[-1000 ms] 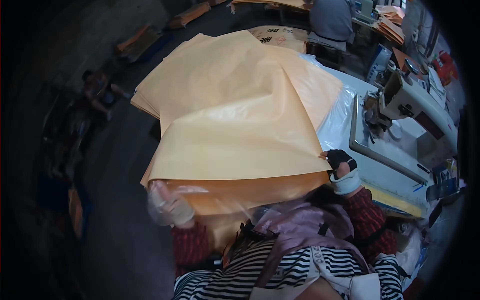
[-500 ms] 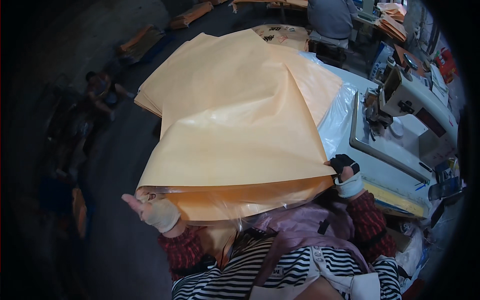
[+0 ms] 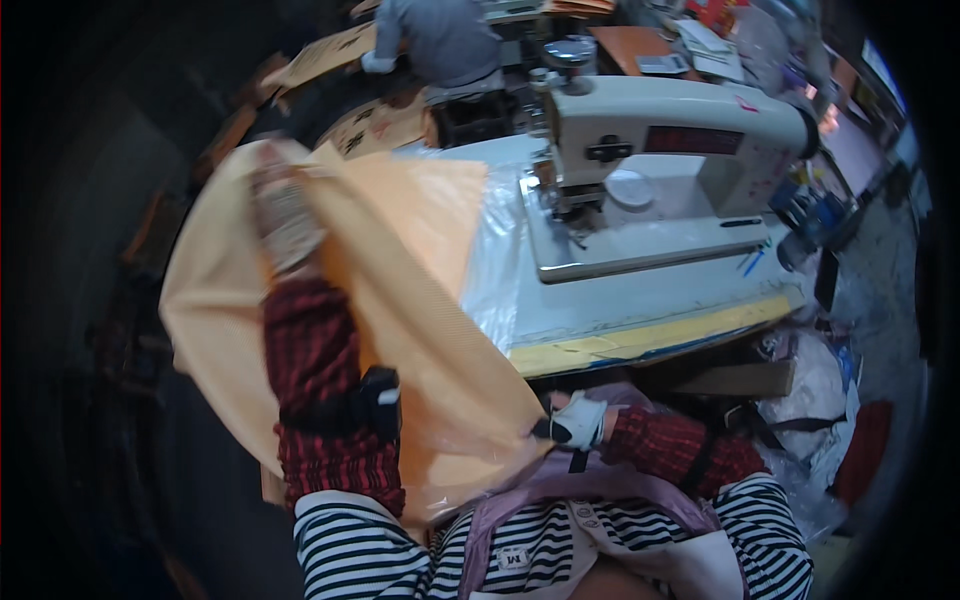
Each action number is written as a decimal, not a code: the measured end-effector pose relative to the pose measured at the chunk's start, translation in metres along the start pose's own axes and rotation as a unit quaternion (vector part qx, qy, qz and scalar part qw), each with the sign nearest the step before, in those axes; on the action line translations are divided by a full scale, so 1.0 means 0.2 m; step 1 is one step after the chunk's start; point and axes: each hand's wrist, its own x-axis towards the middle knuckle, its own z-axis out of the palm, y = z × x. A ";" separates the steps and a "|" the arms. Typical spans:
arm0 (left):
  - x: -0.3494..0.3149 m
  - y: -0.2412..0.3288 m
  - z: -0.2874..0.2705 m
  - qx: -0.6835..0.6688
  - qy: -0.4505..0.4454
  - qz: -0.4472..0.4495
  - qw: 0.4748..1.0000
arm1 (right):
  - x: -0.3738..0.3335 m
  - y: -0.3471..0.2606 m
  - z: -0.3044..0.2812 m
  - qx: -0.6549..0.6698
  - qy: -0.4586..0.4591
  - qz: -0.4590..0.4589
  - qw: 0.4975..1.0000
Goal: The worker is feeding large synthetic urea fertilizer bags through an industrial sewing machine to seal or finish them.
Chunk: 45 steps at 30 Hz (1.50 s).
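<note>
A large pale orange sack (image 3: 440, 420) slopes from the table down across my lap, its far part bulging up at the left. My left hand (image 3: 288, 215), wrapped in a pale covering, is stretched far forward against the sack's deeper orange surface. Motion smears its fingers, and I cannot tell whether it is inside the mouth or on top. My right hand (image 3: 575, 420), in a black and white half-glove, is closed on the sack's near right edge. Clear plastic film (image 3: 450, 500) shows along the near edge. More orange sacking (image 3: 440, 200) lies flat behind.
A white industrial sewing machine (image 3: 690, 130) stands on the pale table (image 3: 620, 300), which has a yellow front strip (image 3: 660, 335). Clear plastic sheeting (image 3: 495, 270) covers its left part. A seated person in grey (image 3: 440, 50) works beyond. Plastic bags (image 3: 800, 385) lie lower right.
My left hand has moved from the near left corner far forward along the sack, which now bulges up. My right hand has come down nearer my body. The view has turned right.
</note>
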 end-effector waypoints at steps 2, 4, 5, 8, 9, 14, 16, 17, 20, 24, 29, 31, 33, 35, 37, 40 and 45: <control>-0.10 -0.06 0.44 0.149 -0.121 -0.001 0.981 | -0.13 -0.01 -0.12 -0.001 -0.121 0.059 0.991; -0.17 -0.14 0.59 0.265 -0.206 0.078 0.939 | -0.22 0.07 -0.15 -0.079 -0.164 0.110 0.977; -0.23 -0.18 0.68 0.215 -0.189 0.061 0.956 | -0.26 0.15 -0.11 0.164 -0.125 0.210 0.956; -0.25 -0.33 0.77 0.204 -0.184 0.002 0.962 | -0.16 -0.10 -0.44 0.171 -0.030 0.247 0.953; -0.24 -0.33 0.84 0.222 -0.207 -0.028 0.952 | -0.15 0.08 -0.23 0.197 0.029 0.289 0.936; -0.21 -0.49 0.97 0.298 -0.210 -0.082 0.927 | -0.22 0.19 0.04 0.221 0.227 0.261 0.912; -0.19 -0.68 0.92 0.326 -0.346 0.006 0.880 | -0.38 0.23 0.11 0.280 0.224 0.242 0.902; -0.29 -0.76 0.93 0.361 -0.342 0.092 0.863 | -0.47 0.23 0.16 0.339 0.294 0.220 0.866; -0.59 -0.82 1.07 0.347 -0.331 -0.119 0.869 | -0.61 0.06 0.01 0.149 0.347 0.175 0.909; -0.88 -0.83 1.17 0.217 -0.269 -0.191 0.919 | -0.80 0.36 0.33 0.448 0.348 0.299 0.768; -0.63 -1.01 1.22 0.157 -0.421 -0.100 0.888 | -0.42 0.06 -0.24 0.456 0.177 0.460 0.741; -0.55 -1.05 1.20 0.172 -0.428 0.020 0.887 | -0.33 0.14 -0.17 0.096 0.121 0.317 0.936; -0.56 -0.98 1.05 0.306 -0.432 0.099 0.842 | -0.09 0.07 -0.44 -0.008 0.057 0.365 0.929; -0.55 -0.75 0.91 0.381 -0.611 0.094 0.688 | 0.02 0.21 -0.56 0.012 0.049 0.398 0.916; -0.52 -0.84 0.50 0.415 -0.826 0.117 0.363 | 0.22 0.24 -0.68 0.010 0.076 0.387 0.919; -0.85 -0.78 -0.04 0.413 -0.775 -0.213 0.429 | 0.27 0.30 -0.76 -0.047 0.084 0.349 0.932; -1.39 -0.44 -0.42 0.102 -0.772 -0.343 0.525 | 0.27 0.31 -0.71 -0.084 0.038 0.335 0.938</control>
